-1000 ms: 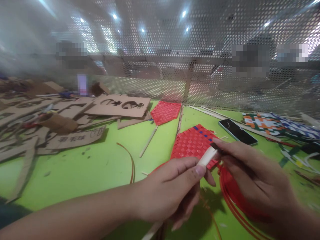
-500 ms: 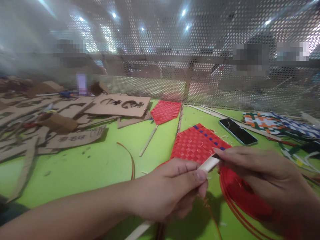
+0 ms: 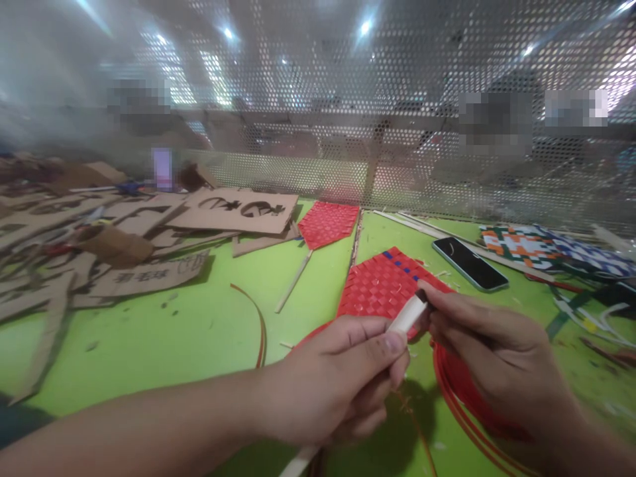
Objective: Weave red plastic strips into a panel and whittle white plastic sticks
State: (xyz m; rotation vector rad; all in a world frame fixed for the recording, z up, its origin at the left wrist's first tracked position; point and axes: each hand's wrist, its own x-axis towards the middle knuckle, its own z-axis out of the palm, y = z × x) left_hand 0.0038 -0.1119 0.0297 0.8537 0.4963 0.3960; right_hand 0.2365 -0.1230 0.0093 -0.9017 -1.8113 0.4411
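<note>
My left hand is closed around a pale wooden stick, its thumb pressed on top. The stick's upper end slants up to the right, and its other end comes out below the hand. At the upper tip, the fingers of my right hand pinch a small dark piece against the stick; its kind is hard to make out. Behind my hands lies a red woven pentagon panel with a row of blue squares, partly covered by them. A coil of red strip sits under my right hand.
Farther back lies a smaller red woven fan with a stick handle. A phone and woven multicoloured pieces are at right. Cut cardboard piles up at left. A perforated metal screen stands across the back.
My right hand has shifted left, with the dark piece now at the very tip of the stick. The stick tilts up more steeply; my left hand keeps its hold and has barely moved.
</note>
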